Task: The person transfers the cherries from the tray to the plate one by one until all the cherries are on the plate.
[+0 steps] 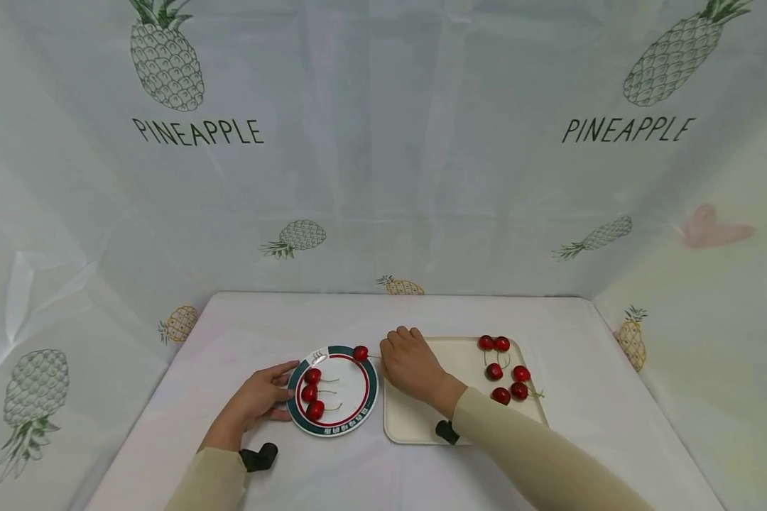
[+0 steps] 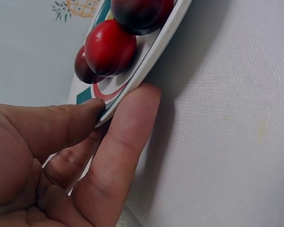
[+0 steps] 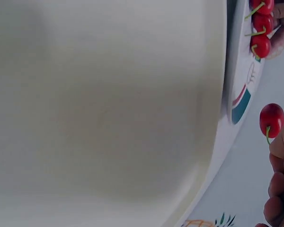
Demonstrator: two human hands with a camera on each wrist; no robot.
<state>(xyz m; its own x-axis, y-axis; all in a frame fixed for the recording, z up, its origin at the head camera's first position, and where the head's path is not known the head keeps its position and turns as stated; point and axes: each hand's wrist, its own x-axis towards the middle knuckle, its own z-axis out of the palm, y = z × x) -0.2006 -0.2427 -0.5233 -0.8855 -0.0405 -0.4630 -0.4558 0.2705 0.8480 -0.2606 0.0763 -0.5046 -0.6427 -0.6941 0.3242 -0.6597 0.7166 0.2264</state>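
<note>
Right grip [image 1: 412, 365] pinches cherry [image 1: 361, 353] stem; cherry over plate [image 1: 371, 387] rim.

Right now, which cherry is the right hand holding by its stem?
The cherry at the plate's far rim, apart from the three in a row on the plate and the six on the tray. The right hand pinches its stem.

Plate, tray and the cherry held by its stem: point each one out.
plate [image 1: 308, 420], head view, on its green rim
tray [image 1: 412, 419], head view, on its bare floor
cherry [image 3: 271, 119], right wrist view, on its red skin
</note>
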